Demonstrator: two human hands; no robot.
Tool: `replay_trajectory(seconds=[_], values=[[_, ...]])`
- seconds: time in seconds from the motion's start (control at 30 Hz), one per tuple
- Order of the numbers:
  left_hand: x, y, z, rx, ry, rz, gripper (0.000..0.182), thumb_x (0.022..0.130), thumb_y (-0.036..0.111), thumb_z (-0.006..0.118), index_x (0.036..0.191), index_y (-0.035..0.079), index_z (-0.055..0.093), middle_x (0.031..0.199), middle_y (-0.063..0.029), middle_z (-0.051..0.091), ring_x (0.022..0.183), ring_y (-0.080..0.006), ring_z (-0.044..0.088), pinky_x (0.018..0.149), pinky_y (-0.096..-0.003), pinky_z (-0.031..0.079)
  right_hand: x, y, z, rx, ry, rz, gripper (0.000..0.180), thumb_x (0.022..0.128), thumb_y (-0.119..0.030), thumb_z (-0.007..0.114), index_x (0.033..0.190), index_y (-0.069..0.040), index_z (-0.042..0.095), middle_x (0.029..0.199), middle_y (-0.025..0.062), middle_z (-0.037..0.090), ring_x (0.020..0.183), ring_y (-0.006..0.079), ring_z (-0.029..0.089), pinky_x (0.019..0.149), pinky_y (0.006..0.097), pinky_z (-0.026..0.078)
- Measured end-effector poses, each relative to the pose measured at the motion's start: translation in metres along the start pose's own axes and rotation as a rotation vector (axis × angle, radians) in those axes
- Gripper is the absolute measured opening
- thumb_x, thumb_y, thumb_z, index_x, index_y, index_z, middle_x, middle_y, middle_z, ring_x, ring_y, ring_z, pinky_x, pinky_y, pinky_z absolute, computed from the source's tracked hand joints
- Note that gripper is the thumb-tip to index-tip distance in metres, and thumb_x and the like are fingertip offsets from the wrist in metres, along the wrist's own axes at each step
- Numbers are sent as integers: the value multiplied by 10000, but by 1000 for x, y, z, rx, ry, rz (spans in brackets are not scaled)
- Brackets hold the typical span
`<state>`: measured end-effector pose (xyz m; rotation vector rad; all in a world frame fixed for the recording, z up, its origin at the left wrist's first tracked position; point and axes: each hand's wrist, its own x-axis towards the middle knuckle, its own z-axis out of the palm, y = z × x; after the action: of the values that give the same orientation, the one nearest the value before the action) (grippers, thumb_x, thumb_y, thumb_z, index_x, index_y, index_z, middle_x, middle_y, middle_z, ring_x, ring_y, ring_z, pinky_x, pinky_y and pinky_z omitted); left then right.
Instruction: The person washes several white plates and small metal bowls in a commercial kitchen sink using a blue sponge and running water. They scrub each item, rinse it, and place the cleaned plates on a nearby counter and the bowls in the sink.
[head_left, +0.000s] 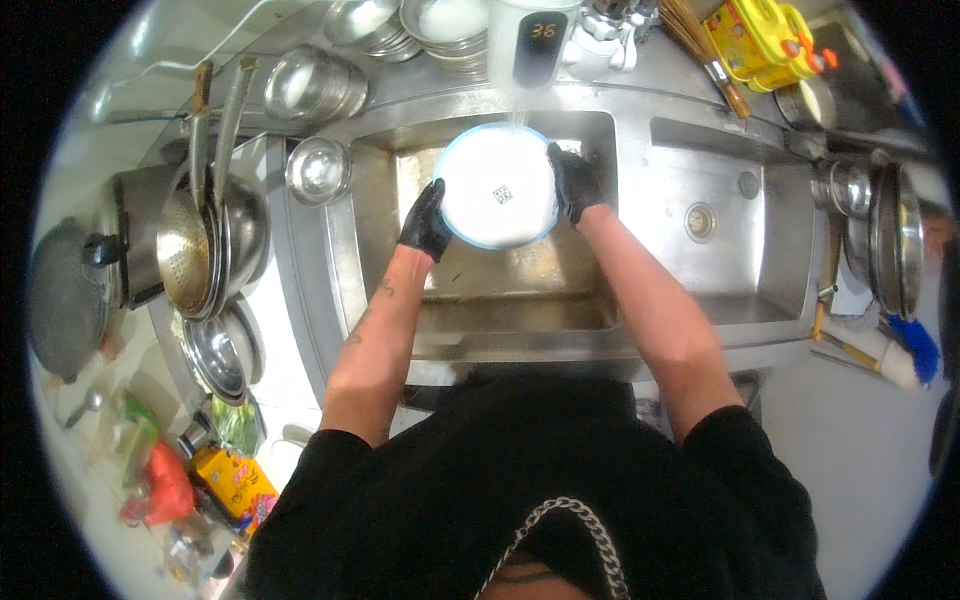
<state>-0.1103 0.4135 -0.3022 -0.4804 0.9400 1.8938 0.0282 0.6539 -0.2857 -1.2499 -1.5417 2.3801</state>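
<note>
Both of my hands wear black gloves. A round white plate (487, 184) with a blue rim is held between them over the left basin (480, 311) of a stainless steel sink. My left hand (427, 221) grips the plate's left edge, and my right hand (576, 181) grips its right edge. A small dark square mark sits in the middle of the white face. Water runs from the faucet (529, 45), which has a lit display, onto the plate's far edge. The fingers behind the plate are hidden.
Beside the left basin stands a steel bowl (318, 171); stacked steel bowls (315, 82) line the back ledge. The right basin (701, 277) has a drain. At left are long-handled strainers (187, 259) and a pot (139, 232). A bamboo brush (701, 45) and yellow jugs (757, 45) stand back right.
</note>
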Motion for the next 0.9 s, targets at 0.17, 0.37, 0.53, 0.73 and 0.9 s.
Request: replay_trajectory(seconds=[0.17,0.37,0.53,0.73,0.9], values=[[9,-3,49,243,-114,-72,545,923,150,715,1393,-17,494,1328,-122,600,1234,-259,555,1085,-401,444,-18,-5,-10,215,89,-139,508,1042,-433,483,1325,-15,536,1164,120,631,1021,204,610,874,357,510],[-18,11,111,690,-226,77,505,909,207,736,1329,-21,570,1223,-110,663,1103,-206,612,982,-351,484,-35,-16,0,674,-45,-10,654,991,-505,545,1460,-65,426,1349,140,550,1239,262,548,1043,400,485],[-46,-16,121,1505,-235,445,387,962,296,663,1230,16,654,1092,-176,725,915,-252,693,864,-351,530,-52,-25,6,543,-72,195,920,891,-622,639,1553,-83,295,1515,208,405,1376,354,425,1143,464,395],[-61,-69,93,1762,-579,584,471,949,61,509,1418,103,541,1292,-223,623,1149,-371,636,984,-448,508,-63,-11,-3,584,-29,211,726,933,-350,682,1502,-41,352,1342,183,554,1233,340,550,1038,423,510],[-50,-65,56,2144,-784,608,700,853,-124,400,1516,100,388,1555,-171,399,1435,-312,398,1213,-455,290,-89,-8,-8,616,107,213,692,863,-258,662,1449,7,407,1287,201,587,1153,325,602,1009,421,500]])
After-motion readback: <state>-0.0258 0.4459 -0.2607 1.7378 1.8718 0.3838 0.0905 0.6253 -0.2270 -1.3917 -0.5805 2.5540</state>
